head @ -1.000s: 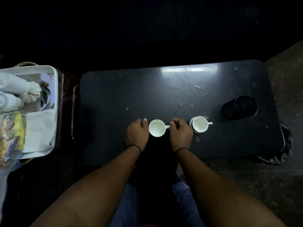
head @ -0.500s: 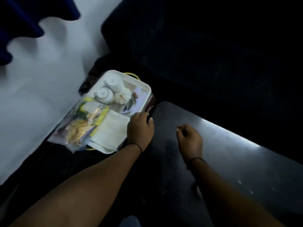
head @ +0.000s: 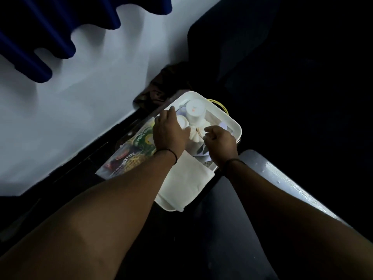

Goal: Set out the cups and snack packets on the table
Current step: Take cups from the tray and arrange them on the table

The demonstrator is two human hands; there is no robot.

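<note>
Glossy printed snack packet (head: pixel 129 156), smooth white plastic tray (head: pixel 232 120), glossy dark table (head: pixel 282 178).

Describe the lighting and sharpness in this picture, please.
Head view: dim overall, the upper right nearly black; the white tray and pale wall are brightest; glare streaks the table edge; left hand and right hand look slightly soft; the wide lens stretches the forearms.

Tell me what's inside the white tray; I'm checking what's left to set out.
The white tray holds a white pot, a folded cloth and snack packets at its edge. Both hands cover whatever lies under them.
</note>
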